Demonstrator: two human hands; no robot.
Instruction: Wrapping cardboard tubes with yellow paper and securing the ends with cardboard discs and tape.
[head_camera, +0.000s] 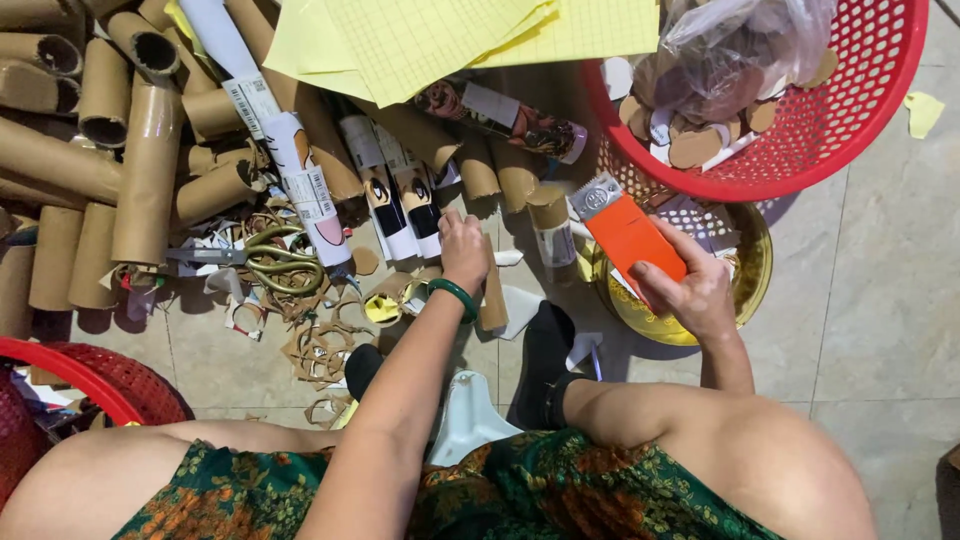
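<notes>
My right hand (695, 290) gripped an orange-handled cutter (625, 230), fingers closed round the handle, toothed metal end pointing far-left, just above the gold dish (755, 285). My left hand (463, 250) reached into the paper tubes (400, 195); fingers curled on 1 of the printed ones, but I couldn't tell if they had it gripped. Jade bangle (455, 295) sat on that wrist. Scissors (265, 258) lay left among cardboard scraps (320, 350).

Risks as I judged them: toothed edge sat near the left fingers, could nick them; loose tubes could roll and spoil the grab.
</notes>
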